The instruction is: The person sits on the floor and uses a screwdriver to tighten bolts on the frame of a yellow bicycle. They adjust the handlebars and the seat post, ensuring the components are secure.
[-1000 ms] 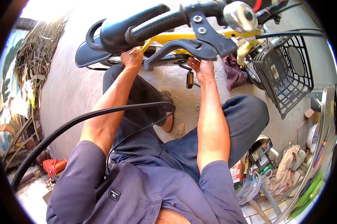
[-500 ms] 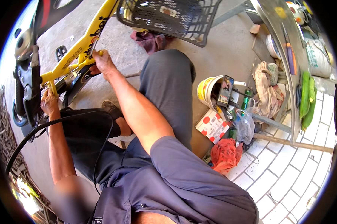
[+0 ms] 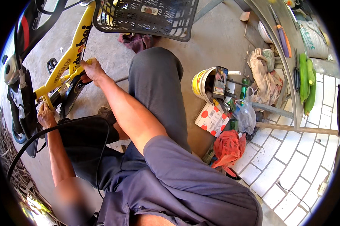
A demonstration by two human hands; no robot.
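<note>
A yellow bicycle frame (image 3: 66, 62) leans along the upper left. Low on it, beside a yellow bracket (image 3: 47, 102), my left hand (image 3: 46, 115) has its fingers closed; what they pinch is too small to tell. Further up the frame, my right hand (image 3: 92, 70) is closed beside the crank area, against a yellow part. Its fingers hide whatever is inside the grip. A pedal (image 3: 52, 64) shows behind the frame. The black handlebar grip and brake lever (image 3: 22, 100) stand left of my left hand, with a silver bell (image 3: 12, 71) above them.
A black plastic basket (image 3: 139, 17) sits above a dark red cloth (image 3: 136, 42). To the right are a yellow-white bucket (image 3: 200, 83), a phone (image 3: 219, 82) on a holder, a red plastic bag (image 3: 228, 148) and a metal-edged table (image 3: 296, 94) with green gourds (image 3: 308, 84). A black cable (image 3: 60, 126) crosses my left forearm.
The view has shifted, so most things sit slightly further left and higher. My right hand stays by the crank area and my left hand by the bracket, both still closed.
</note>
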